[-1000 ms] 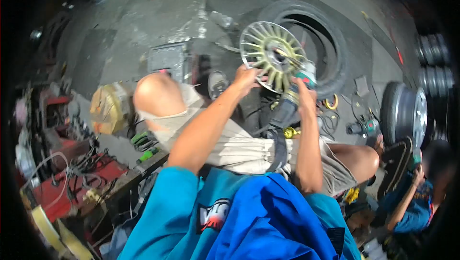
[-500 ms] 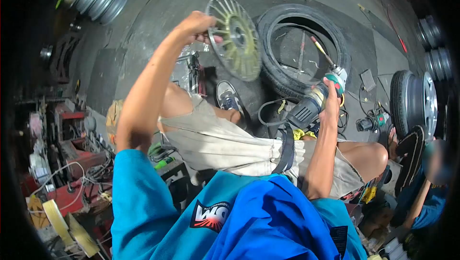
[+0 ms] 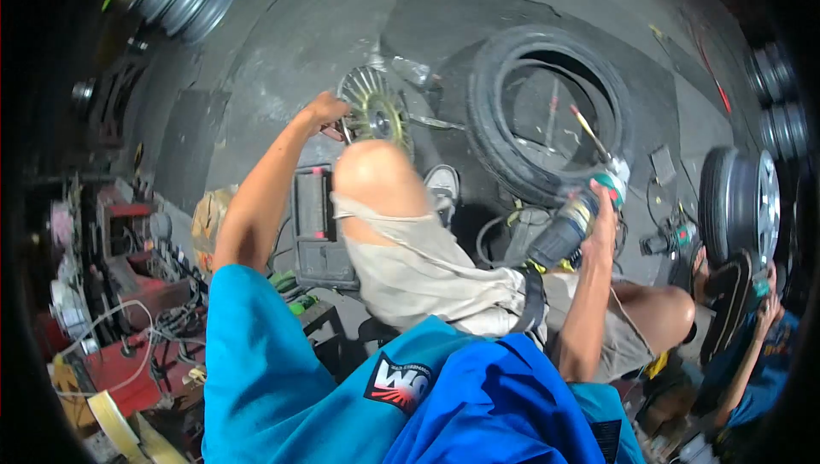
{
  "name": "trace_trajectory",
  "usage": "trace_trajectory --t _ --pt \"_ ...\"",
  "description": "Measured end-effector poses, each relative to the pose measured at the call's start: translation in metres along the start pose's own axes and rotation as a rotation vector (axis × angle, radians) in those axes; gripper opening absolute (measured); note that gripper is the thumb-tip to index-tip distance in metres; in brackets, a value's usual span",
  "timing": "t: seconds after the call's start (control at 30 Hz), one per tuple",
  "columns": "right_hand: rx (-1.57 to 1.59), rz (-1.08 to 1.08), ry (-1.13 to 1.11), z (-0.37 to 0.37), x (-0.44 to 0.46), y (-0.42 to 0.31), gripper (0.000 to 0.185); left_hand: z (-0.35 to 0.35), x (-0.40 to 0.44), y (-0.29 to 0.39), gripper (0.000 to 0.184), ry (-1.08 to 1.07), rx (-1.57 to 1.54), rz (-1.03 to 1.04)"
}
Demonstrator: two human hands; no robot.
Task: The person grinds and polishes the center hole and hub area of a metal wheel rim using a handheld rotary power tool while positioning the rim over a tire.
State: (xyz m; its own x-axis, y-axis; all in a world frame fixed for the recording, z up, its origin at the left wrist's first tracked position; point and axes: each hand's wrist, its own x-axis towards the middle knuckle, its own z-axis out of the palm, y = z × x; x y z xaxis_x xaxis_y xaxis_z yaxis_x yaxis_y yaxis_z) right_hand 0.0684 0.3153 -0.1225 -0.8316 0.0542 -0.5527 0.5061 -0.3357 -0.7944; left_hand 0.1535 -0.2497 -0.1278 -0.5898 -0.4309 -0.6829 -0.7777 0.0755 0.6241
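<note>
My left hand [image 3: 327, 114] is closed on the rim of a spoked wheel disc [image 3: 378, 119], which has a hub hole in the middle. The disc stands tilted beyond my raised knee, its lower part hidden by the knee. In my right hand [image 3: 603, 216] is a corded power tool that looks like an angle grinder [image 3: 559, 240], with a dark body and a teal and silver head. A slim rod with a red and cream grip [image 3: 586, 126] reaches out from near its head. Whether its disc turns cannot be seen.
A loose tyre [image 3: 487, 135] lies flat ahead on dark matting. At right stand a tyre on a rim [image 3: 719, 199] and another teal power tool [image 3: 670, 240]; a co-worker's arm [image 3: 747, 361] shows beyond. A dark tray [image 3: 323, 250] and red machinery [image 3: 128, 293] are at left.
My left hand has brought the wheel disc down and left, from raised in the air to beyond my knee. My knee has come up. The grinder stays in my right hand, slightly lower and farther right.
</note>
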Motion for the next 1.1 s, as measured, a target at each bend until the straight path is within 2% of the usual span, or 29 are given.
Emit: trace_trajectory --t 0.07,0.1,0.17,0.2,0.3,0.37,0.4,0.43,0.47,0.53,0.6,0.67,0.7,0.77,0.83,0.87,0.93,0.97,1.07,1.1 --pt "-0.059 0.041 -0.006 0.004 -0.002 0.002 0.032 -0.017 -0.014 0.001 0.041 0.008 0.408 0.082" --pt "-0.076 0.037 -0.014 0.008 -0.004 0.004 0.031 -0.026 -0.023 -0.001 0.041 0.038 0.377 0.057" --pt "-0.080 0.020 -0.030 -0.001 -0.008 0.003 0.030 -0.053 -0.039 -0.020 0.064 0.235 0.271 0.163" --pt "-0.079 0.045 -0.077 0.010 -0.002 0.015 0.030 -0.099 -0.053 -0.068 0.064 0.312 0.243 0.077" --pt "-0.089 0.103 -0.092 0.011 0.005 0.019 0.030 -0.171 -0.043 -0.166 0.063 0.630 0.394 -0.008" --pt "-0.111 0.085 -0.050 0.012 0.005 0.021 0.031 -0.212 -0.052 -0.254 0.062 0.682 0.526 -0.161" --pt "-0.118 0.091 -0.052 0.011 0.008 0.023 0.031 -0.238 -0.060 -0.298 0.061 0.627 0.547 -0.285" --pt "-0.128 0.112 -0.057 0.009 0.012 0.023 0.031 -0.248 -0.080 -0.335 0.060 0.693 0.483 -0.357" --pt "-0.138 0.134 -0.061 0.009 0.014 0.026 0.032 -0.257 -0.096 -0.371 0.064 0.851 0.383 -0.498" --pt "-0.172 0.101 -0.045 0.016 0.008 0.026 0.032 -0.232 -0.144 -0.386 0.075 1.293 0.059 -0.711" --pt "-0.180 0.140 -0.093 0.013 0.011 0.025 0.034 -0.218 -0.178 -0.406 0.081 1.321 -0.141 -0.903" --pt "-0.209 0.132 -0.093 0.017 0.010 0.024 0.034 -0.207 -0.186 -0.443 0.071 1.353 -0.434 -1.040" --pt "-0.219 0.130 -0.098 0.021 0.007 0.021 0.034 -0.200 -0.186 -0.463 0.067 1.379 -0.650 -1.033" --pt "-0.229 0.130 -0.144 0.022 0.008 0.019 0.033 -0.197 -0.182 -0.505 0.058 1.380 -1.012 -0.877" --pt "-0.247 0.118 -0.117 0.022 0.007 0.019 0.033 -0.204 -0.181 -0.576 0.054 1.242 -1.110 -0.624" --pt "-0.255 0.106 -0.087 0.021 0.007 0.019 0.033 -0.206 -0.180 -0.601 0.049 1.095 -1.183 -0.363" --pt "-0.248 0.152 -0.090 0.009 0.019 0.018 0.033 -0.221 -0.176 -0.604 0.043 1.137 -1.193 -0.402" --pt "-0.240 0.146 -0.106 0.009 0.017 0.018 0.033 -0.234 -0.176 -0.612 0.041 1.114 -1.224 -0.347" --pt "-0.266 0.143 -0.130 0.012 0.013 0.016 0.035 -0.232 -0.196 -0.527 0.037 1.182 -1.188 -0.334" --pt "-0.303 0.153 -0.140 0.015 0.007 0.014 0.037 -0.234 -0.199 -0.518 0.038 1.221 -1.057 -0.418"
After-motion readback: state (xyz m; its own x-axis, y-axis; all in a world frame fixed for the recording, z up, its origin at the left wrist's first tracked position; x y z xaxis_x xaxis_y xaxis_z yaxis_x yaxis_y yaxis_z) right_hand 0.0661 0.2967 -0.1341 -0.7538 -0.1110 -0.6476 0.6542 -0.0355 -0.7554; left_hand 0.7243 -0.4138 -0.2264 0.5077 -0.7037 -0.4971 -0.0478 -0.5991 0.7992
